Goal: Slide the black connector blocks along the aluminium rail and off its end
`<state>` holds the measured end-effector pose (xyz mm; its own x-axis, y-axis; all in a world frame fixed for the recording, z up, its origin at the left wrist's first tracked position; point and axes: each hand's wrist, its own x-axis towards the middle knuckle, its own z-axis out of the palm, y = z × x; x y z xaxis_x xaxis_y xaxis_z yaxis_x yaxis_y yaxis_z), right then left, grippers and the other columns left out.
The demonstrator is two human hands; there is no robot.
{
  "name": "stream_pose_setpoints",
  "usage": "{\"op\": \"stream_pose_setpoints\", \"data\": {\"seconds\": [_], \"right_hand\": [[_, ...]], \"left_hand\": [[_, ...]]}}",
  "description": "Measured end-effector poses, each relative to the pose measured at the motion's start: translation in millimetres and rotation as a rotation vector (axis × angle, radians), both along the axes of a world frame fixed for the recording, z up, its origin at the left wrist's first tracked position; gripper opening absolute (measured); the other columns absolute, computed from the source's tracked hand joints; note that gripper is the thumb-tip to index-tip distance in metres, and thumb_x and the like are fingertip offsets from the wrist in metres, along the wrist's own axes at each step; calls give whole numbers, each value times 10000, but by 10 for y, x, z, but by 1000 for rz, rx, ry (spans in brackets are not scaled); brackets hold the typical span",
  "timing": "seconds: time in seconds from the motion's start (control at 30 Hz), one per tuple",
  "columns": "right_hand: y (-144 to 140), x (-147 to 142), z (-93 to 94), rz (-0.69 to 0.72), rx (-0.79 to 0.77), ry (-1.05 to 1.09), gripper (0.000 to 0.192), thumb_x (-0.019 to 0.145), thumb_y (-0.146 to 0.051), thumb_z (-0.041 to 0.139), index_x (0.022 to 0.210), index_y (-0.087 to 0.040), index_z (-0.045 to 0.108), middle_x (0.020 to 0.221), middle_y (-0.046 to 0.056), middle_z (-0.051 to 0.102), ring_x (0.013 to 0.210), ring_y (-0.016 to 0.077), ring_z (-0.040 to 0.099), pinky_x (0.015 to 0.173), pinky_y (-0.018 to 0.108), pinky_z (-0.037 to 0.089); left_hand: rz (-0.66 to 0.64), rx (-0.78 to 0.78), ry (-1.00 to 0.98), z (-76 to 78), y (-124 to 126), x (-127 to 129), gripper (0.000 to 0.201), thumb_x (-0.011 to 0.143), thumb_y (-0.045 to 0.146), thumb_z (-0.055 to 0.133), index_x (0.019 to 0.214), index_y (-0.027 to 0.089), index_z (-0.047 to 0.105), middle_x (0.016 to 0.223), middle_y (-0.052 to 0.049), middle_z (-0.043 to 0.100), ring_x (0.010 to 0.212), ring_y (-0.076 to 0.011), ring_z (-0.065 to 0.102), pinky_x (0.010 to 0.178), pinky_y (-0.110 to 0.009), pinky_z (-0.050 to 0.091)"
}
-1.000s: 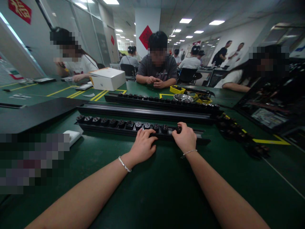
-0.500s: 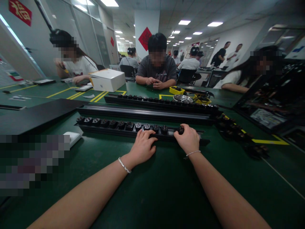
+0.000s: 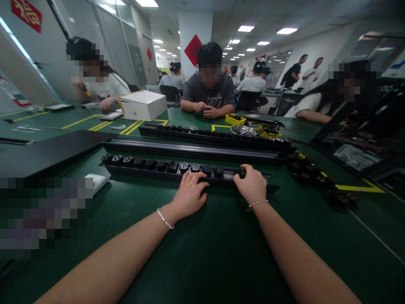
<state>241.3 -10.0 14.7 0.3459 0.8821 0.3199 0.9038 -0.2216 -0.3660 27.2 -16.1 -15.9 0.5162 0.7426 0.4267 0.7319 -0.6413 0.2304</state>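
In front of me a long black rail [image 3: 142, 172] lies across the table, a row of black socket modules [image 3: 160, 164] seated along it. My left hand [image 3: 190, 192] rests on the rail's near edge with its fingers spread, next to the modules right of the middle. Between thumb and fingers of my right hand [image 3: 252, 184] is a single black socket module [image 3: 242, 173], at the rail's right part. A bare stretch of channel [image 3: 228, 174] separates it from the last module of the row. My fingers hide part of it.
Behind lie an open black rail [image 3: 190, 149] and another filled rail [image 3: 202, 131]. Loose black modules [image 3: 311, 171] are heaped at right. A black panel [image 3: 53, 152] and white box [image 3: 144, 105] stand left. A co-worker [image 3: 207, 90] sits opposite, near a yellow tray [image 3: 235, 119].
My right hand has shifted very slightly to the right with the socket module in its fingers. The left hand stays in place on the rail.
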Motion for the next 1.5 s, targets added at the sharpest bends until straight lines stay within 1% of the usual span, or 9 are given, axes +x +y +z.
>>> {"op": "stream_pose_setpoints", "data": {"seconds": [0.27,0.33,0.47,0.57,0.73,0.9,1.17,1.37,1.5], "right_hand": [[9,30,-23,9,5,6,416,766,-305,469,1151,-178,564,1058,111,632,1034,257,531,893,402,371],[4,62,-38,3,22,-9,422,756,-330,477,1135,-171,569,1076,113,627,1051,261,517,914,413,355],[-9,136,-81,-28,35,-47,430,730,-434,482,1035,-157,606,1068,122,622,1080,290,478,949,453,305],[-6,165,-111,-30,38,-52,447,722,-466,470,1014,-157,611,1059,123,621,1075,295,466,954,462,283],[16,171,-128,-45,59,-35,435,708,-452,476,995,-157,618,1021,116,626,1037,281,481,941,437,291],[22,193,-120,-34,53,-27,371,713,-402,474,954,-166,629,991,93,636,1001,259,503,938,411,305],[-9,204,-127,-10,82,-23,336,735,-359,454,956,-169,622,995,101,635,1000,258,505,912,405,336],[-39,207,-118,-40,77,-43,388,734,-417,452,987,-179,624,1080,102,625,1071,285,469,958,457,286],[-42,215,-113,-42,76,-32,411,731,-421,450,1008,-175,626,1099,101,624,1088,286,464,963,458,281]], "left_hand": [[-6,-13,-5,12,1,-5,300,802,244,544,1087,220,633,1273,-76,506,1235,-259,419,1134,-552,164],[-9,-16,-7,18,-3,-5,303,801,243,542,1089,217,634,1271,-80,508,1233,-264,421,1132,-558,167],[-5,-18,-7,30,-9,-3,304,795,242,549,1087,221,635,1272,-79,508,1234,-264,422,1130,-558,170],[-2,-26,-8,36,-11,-4,305,791,249,555,1086,233,635,1273,-71,509,1236,-262,420,1131,-556,173],[-9,-23,-12,29,-10,-6,308,792,244,551,1085,212,639,1272,-78,508,1238,-261,419,1137,-546,160],[-5,-15,-8,17,-5,-9,300,798,249,542,1082,230,636,1279,-70,506,1239,-258,421,1134,-550,165],[-8,-13,-1,11,0,-15,298,803,265,545,1086,229,632,1279,-70,507,1245,-259,411,1132,-546,168],[-8,-12,-7,6,0,-20,300,804,260,544,1090,233,629,1287,-69,500,1244,-262,412,1129,-552,176],[-4,-16,-7,5,0,-23,293,801,257,545,1079,234,635,1284,-67,502,1244,-263,411,1129,-553,177]]}}
